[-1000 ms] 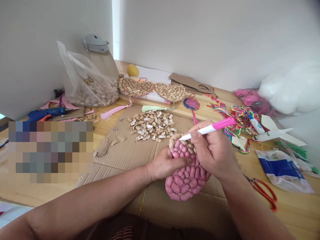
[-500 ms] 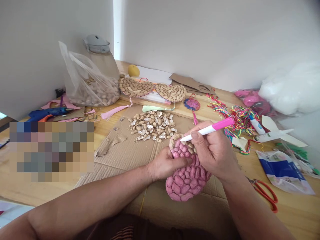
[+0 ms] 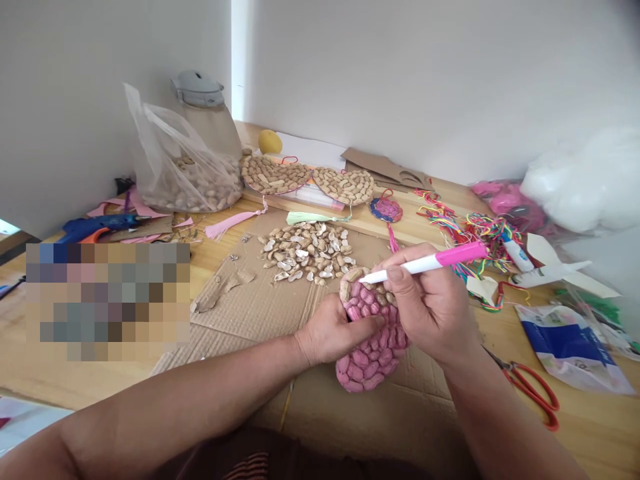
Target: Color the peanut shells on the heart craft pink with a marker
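head view: the peanut piece point(image 3: 370, 367) is held between the hands, over the cardboard point(image 3: 240, 347) towards the tabletop's point(image 3: 600, 433) near edge, its long axis running roughly from near edge to far. the left hand point(image 3: 337, 330) is closed on its left side, thumb laid across the front, fingers hidden behind. the right hand point(image 3: 433, 303) is closed in a pinch on the pen point(image 3: 417, 265), which lies crosswise, pink end towards the right edge. what matters is the tip: it sits at the piece's far end, where pink shells meet tan ones; whether it touches, i cannot tell. the right hand is nearer those tan shells on the right, the left nearer the middle.
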### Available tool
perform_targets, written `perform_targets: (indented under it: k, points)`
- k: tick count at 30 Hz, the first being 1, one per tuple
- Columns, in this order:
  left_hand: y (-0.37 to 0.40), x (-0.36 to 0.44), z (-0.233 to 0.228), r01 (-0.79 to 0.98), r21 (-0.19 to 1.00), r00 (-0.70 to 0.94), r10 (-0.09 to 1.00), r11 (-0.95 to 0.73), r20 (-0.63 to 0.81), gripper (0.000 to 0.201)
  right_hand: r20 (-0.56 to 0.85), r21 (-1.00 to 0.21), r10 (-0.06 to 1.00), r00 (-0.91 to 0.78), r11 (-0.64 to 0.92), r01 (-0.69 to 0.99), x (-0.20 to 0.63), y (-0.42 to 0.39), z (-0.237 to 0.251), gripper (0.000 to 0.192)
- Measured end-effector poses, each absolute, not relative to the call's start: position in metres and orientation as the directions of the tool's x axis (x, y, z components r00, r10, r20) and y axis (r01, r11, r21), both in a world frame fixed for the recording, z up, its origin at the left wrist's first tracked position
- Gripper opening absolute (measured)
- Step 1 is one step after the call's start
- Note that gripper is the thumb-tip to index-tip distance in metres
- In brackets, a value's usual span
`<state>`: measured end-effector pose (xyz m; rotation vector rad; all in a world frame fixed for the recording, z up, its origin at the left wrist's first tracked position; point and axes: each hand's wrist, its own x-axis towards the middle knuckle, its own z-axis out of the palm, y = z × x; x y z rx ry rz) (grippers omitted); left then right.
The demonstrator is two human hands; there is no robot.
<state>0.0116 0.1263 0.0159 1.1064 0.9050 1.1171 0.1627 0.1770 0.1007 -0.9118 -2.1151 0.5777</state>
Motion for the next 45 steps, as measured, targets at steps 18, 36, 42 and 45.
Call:
perform_targets:
  k: [18, 36, 42, 45]
  points:
    - [0.1265, 0.0117, 0.0161, -0.207, 0.974, 0.229, 0.973, 0.087, -0.038, 0.024, 0.437, -0.607, 0.754, -0.490, 0.650, 0.458, 0.1635, 0.1779, 0.1021, 0.017]
    - [0.1291, 0.0123, 0.0148, -0.197, 0.978, 0.215, 0.976, 0.069, -0.026, 0.017, 0.439, -0.628, 0.770, -0.463, 0.632, 0.454, 0.1651, 0.1804, 0.0993, 0.016]
    - [0.1296, 0.0126, 0.0155, -0.239, 0.970, 0.199, 0.980, 0.050, -0.001, 0.019, 0.448, -0.627, 0.731, -0.516, 0.667, 0.402, 0.1625, 0.1804, 0.1002, 0.017]
    - [0.1301, 0.0125, 0.0157, -0.246, 0.968, 0.212, 0.977, 0.056, -0.003, 0.018, 0.467, -0.663, 0.769, -0.436, 0.631, 0.404, 0.1615, 0.1803, 0.0983, 0.019]
